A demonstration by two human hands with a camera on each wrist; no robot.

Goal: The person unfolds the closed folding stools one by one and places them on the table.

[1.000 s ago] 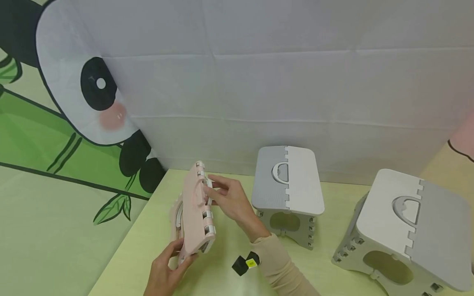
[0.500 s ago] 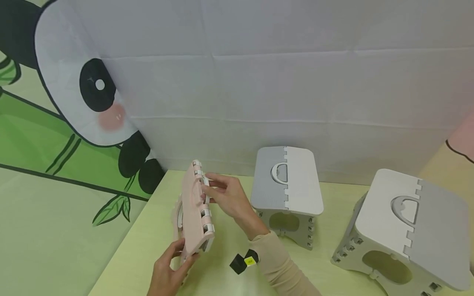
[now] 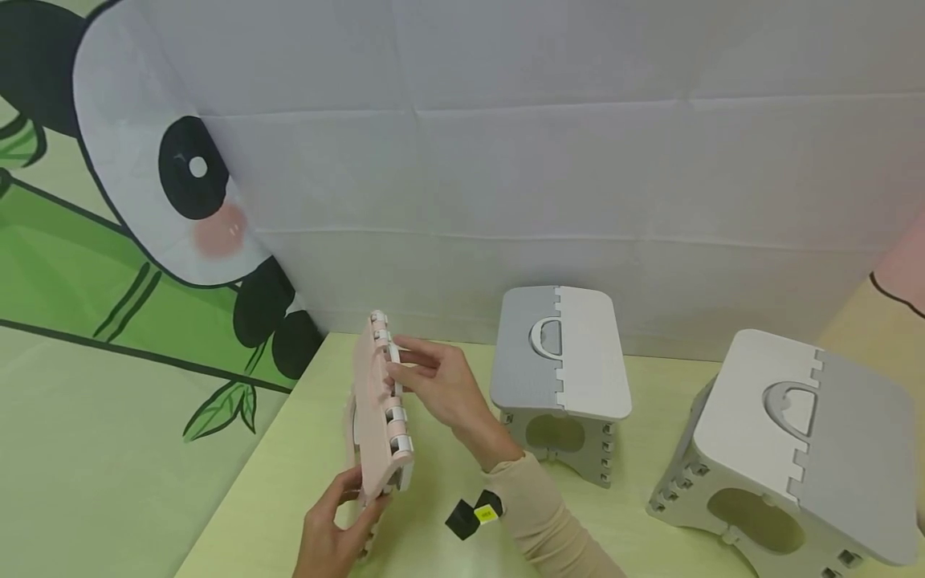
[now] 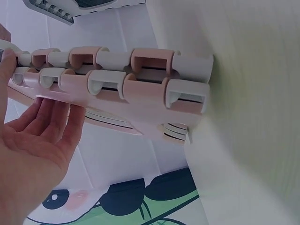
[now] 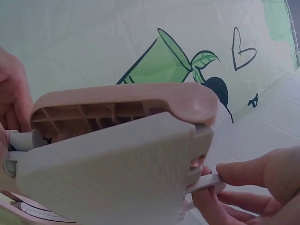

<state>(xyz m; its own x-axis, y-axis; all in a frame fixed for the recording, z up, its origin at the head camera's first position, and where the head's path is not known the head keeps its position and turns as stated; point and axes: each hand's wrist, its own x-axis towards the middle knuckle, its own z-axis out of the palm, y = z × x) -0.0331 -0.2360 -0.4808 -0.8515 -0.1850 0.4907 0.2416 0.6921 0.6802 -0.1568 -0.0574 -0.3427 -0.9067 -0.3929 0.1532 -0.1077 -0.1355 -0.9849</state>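
Observation:
A pink and white folding stool [image 3: 372, 409], partly folded, is tilted up on its edge at the left of the table in the head view. My left hand [image 3: 334, 522] grips its near end; in the left wrist view the fingers [image 4: 56, 122] reach behind a pink panel beside the hinge knuckles [image 4: 108, 84]. With thumb and fingers my right hand [image 3: 448, 393] pinches the white carry handle [image 5: 208, 182] on the stool's right edge. In the right wrist view a white panel [image 5: 112, 173] lies against the ribbed pink part [image 5: 126, 96], with a narrow gap between them.
A grey-and-white folding stool [image 3: 588, 345] stands unfolded at the back middle. Another, larger in view, stool [image 3: 759, 417] stands unfolded at the right. A small black object with a yellow label [image 3: 473, 514] is by the right sleeve. White cloth [image 3: 506, 177] hangs behind the table [image 3: 433, 530].
The pink stool has turned steeper and its upper edge has shifted slightly left, the right hand moving left with it. My left hand has moved a little right. Both grey-and-white stools stay put.

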